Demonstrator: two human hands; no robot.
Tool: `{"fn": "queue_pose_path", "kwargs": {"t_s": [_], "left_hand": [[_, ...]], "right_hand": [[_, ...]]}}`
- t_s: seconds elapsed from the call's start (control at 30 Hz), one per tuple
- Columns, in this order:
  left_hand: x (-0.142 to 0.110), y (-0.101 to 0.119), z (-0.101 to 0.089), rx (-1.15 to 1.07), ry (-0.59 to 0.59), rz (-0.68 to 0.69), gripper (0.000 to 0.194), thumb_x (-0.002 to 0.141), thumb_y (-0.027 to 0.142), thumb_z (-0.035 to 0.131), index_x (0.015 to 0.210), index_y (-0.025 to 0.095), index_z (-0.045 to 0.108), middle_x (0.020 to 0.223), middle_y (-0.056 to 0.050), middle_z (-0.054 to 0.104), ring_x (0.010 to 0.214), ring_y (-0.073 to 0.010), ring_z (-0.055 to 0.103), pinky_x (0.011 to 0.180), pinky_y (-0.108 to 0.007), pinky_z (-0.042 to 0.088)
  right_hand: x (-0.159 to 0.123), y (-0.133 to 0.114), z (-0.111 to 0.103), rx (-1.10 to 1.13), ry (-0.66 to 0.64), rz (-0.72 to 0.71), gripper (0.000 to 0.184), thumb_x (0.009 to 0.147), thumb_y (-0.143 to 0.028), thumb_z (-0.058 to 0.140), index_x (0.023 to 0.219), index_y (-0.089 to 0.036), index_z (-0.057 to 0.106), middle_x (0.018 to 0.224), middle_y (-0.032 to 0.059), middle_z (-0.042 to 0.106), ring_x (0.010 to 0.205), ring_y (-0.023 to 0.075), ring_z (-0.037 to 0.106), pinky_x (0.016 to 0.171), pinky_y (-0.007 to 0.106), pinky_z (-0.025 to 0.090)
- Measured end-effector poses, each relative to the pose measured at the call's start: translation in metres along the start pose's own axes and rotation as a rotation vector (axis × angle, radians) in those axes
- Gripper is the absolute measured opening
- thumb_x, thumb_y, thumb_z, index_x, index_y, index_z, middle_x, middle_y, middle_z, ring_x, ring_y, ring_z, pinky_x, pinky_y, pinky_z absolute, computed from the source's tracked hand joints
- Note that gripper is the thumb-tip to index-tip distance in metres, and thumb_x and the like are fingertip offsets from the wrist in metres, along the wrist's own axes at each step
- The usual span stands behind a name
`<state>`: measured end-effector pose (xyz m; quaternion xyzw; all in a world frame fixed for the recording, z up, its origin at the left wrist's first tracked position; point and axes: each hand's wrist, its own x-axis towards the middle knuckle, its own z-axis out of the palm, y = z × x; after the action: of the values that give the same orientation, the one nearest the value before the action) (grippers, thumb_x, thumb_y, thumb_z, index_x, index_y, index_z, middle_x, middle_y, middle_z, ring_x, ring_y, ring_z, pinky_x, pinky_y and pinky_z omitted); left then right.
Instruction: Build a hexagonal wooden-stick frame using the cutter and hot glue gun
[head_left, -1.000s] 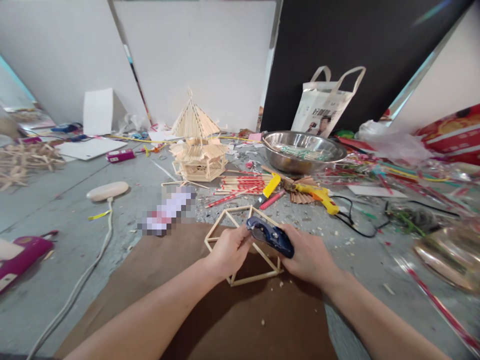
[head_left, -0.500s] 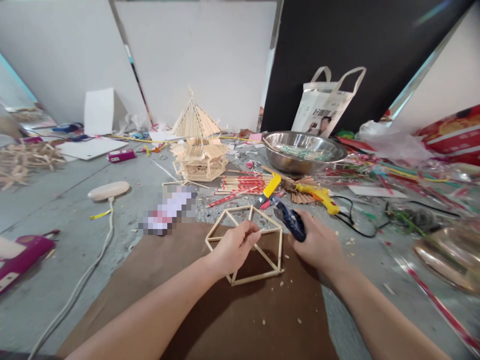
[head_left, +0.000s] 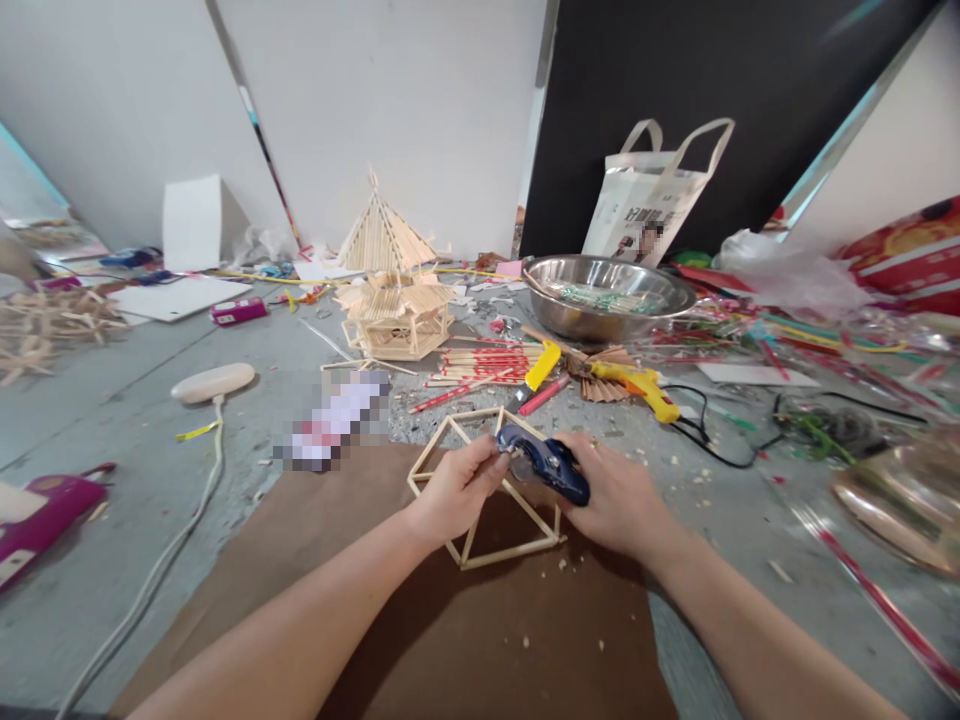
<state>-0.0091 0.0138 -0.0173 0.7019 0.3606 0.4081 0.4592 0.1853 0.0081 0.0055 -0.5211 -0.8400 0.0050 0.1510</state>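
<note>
My left hand (head_left: 459, 492) is closed in a pinch on a short wooden stick, mostly hidden by the fingers and the tool. My right hand (head_left: 619, 490) is wrapped round dark blue hand cutters (head_left: 551, 466), whose metal jaws meet the left fingertips. Beneath both hands a hexagonal frame of pale wooden sticks (head_left: 517, 551) with inner spokes lies on a brown sheet (head_left: 405, 640). Small wood chips are scattered on the sheet.
Behind stands a stick-built pavilion (head_left: 394, 300). Red-and-white sticks (head_left: 480, 366), a yellow-handled knife (head_left: 541, 368), a yellow glue gun (head_left: 637, 388) and a steel bowl (head_left: 609, 315) lie beyond the frame. A white cable (head_left: 187, 530) runs along the left.
My right hand has brought the cutters leftward, so the jaws are now at my left fingertips. My left hand has hardly moved, still pinching the stick over the frame.
</note>
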Motion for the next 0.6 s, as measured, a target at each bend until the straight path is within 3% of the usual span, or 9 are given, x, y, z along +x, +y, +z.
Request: {"fn": "queue_pose_path", "kwargs": {"t_s": [0.6], "left_hand": [[0.0005,0.0061,0.0002,-0.004,-0.006,0.050,0.021,0.082,0.028,0.038,0.088,0.013,0.052,0.067,0.000,0.043,0.059,-0.0083,0.034,0.055,-0.020,0.032]], "right_hand": [[-0.0005,-0.0015,0.0009,-0.005,-0.006,-0.005,0.043,0.070,-0.033,0.050,0.109,-0.018,0.042,0.098,0.0080,0.060,0.084,0.0232,0.056,0.065,0.031,0.039]]}}
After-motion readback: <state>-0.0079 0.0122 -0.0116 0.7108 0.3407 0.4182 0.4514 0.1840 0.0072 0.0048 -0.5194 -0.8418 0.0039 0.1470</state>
